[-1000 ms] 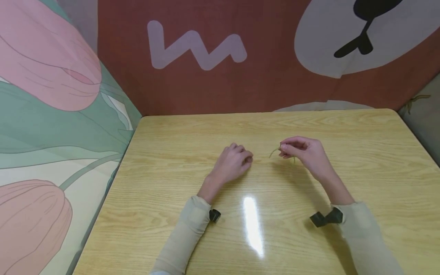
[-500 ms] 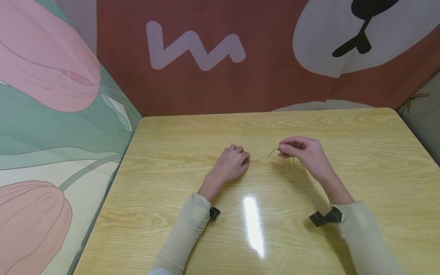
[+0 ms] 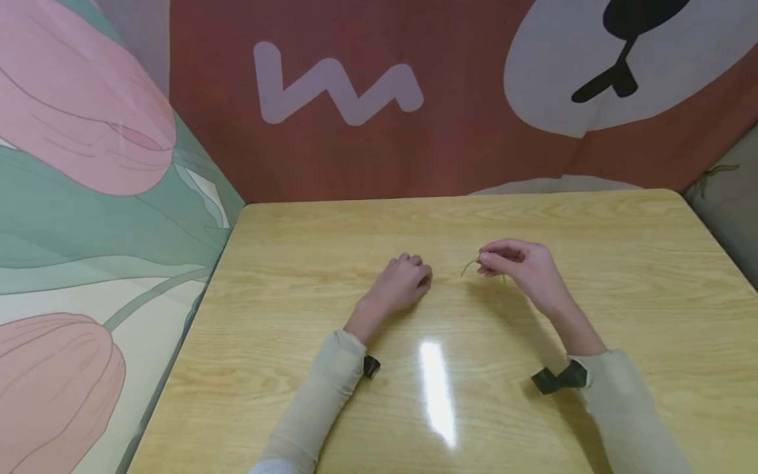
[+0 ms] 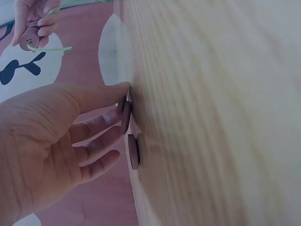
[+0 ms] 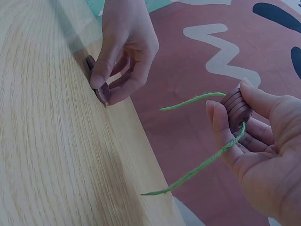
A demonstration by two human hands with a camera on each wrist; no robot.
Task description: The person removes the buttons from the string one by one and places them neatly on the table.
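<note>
My right hand (image 3: 527, 270) is raised over the table and pinches a stack of brown buttons (image 5: 236, 106) between thumb and fingers. A green string (image 5: 197, 169) runs through the stack, both ends hanging free. Lower down, close to the tabletop, my left hand (image 3: 398, 284) has thumb and forefinger on a brown button (image 5: 103, 93) with visible holes. In the left wrist view another brown button (image 4: 133, 151) stands out from the wood beside those fingers. From the head view, the left hand's own fingers hide the buttons there.
The wood-grain table (image 3: 284, 263) reaches back to a red printed wall cloth (image 3: 414, 151). A flower-printed cloth (image 3: 71, 230) lines the left side. Black wrist mounts (image 3: 559, 377) sit at both cuffs, and a bright light reflection crosses the table's middle.
The left hand's fingertips have drawn slightly back to the left and its thumb is less visible. The right hand keeps its grip on the button stack, nearly still.
</note>
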